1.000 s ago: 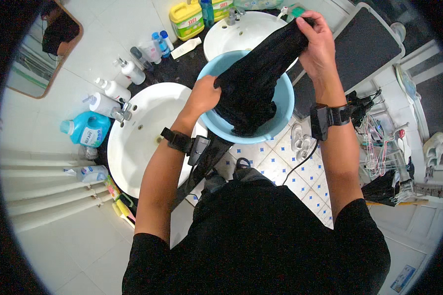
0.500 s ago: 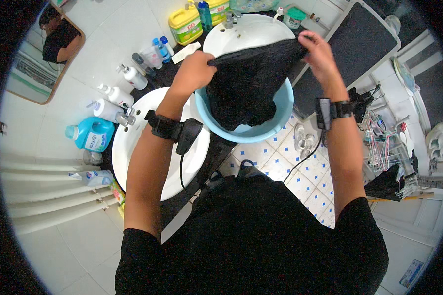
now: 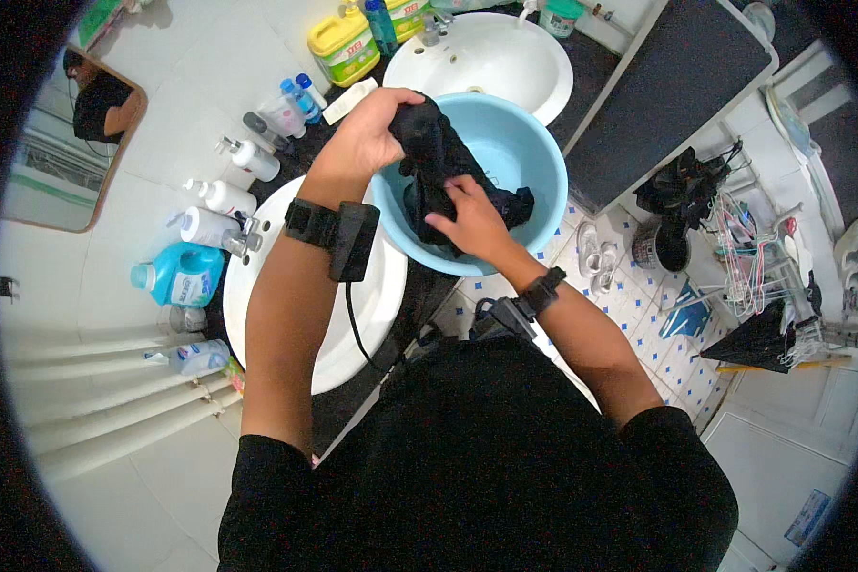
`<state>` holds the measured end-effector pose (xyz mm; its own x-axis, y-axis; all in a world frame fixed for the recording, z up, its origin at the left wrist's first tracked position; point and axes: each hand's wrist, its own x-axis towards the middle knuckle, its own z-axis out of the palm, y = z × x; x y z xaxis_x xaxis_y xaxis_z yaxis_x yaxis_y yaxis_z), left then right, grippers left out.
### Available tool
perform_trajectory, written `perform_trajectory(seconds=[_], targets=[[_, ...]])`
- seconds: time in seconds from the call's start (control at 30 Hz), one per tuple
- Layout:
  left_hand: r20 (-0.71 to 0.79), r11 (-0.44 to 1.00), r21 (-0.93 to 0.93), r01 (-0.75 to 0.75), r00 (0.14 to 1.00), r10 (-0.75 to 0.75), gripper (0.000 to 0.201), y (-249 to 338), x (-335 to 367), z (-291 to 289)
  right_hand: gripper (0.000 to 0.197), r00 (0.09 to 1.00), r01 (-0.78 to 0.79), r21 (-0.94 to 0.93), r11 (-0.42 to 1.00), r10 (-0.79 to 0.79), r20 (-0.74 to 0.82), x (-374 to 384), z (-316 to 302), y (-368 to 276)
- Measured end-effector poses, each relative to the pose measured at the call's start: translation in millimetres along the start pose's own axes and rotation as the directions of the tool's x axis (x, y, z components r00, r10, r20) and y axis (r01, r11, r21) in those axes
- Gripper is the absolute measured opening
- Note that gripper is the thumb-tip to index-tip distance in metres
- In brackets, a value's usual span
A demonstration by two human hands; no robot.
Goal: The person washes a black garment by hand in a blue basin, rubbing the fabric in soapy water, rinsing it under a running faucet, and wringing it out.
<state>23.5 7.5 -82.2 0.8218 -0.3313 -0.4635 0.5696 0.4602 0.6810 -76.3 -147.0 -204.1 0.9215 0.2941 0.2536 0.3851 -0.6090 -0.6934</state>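
Note:
A bunched black cloth (image 3: 436,153) hangs over and into a light blue plastic basin (image 3: 546,224). My left hand (image 3: 377,129) is closed round its upper end, above the basin's left rim. Lower down, my right hand (image 3: 472,221) reaches in over the near rim, its thumb and fingers closing on the same cloth. Part of the cloth rests against the inside of the basin, whose bottom is partly covered by it. The cloth's exact kind does not show.
White sinks lie on either side of the basin, a far sink (image 3: 477,62) and a left sink (image 3: 353,324), in a dark counter. Bottles line the wall, among them a blue detergent jug (image 3: 186,276). Shoes (image 3: 597,259) and hangers (image 3: 739,248) are right.
The cloth was stretched wide between both hands; now it is bunched toward the left. My right hand has come down and inward to the cloth, while my left stays near its place.

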Motion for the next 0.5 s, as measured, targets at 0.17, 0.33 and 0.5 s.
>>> perform_trajectory(seconds=[0.17,0.33,0.5], targets=[[0.042,1.0,0.008,0.011,0.999,-0.011,0.012,15,0,0,0.034,0.957,-0.267,0.028,0.963,0.262,0.122,3,-31,11],[-0.027,0.626,0.772,-0.108,0.979,0.203,0.02,31,-19,4,0.023,0.969,-0.168,0.006,0.986,0.164,0.183,14,-122,6],[-0.133,0.125,0.987,0.102,0.953,0.272,0.024,36,-23,7,0.022,0.978,-0.171,0.194,0.966,0.143,0.152,45,-178,-14]])
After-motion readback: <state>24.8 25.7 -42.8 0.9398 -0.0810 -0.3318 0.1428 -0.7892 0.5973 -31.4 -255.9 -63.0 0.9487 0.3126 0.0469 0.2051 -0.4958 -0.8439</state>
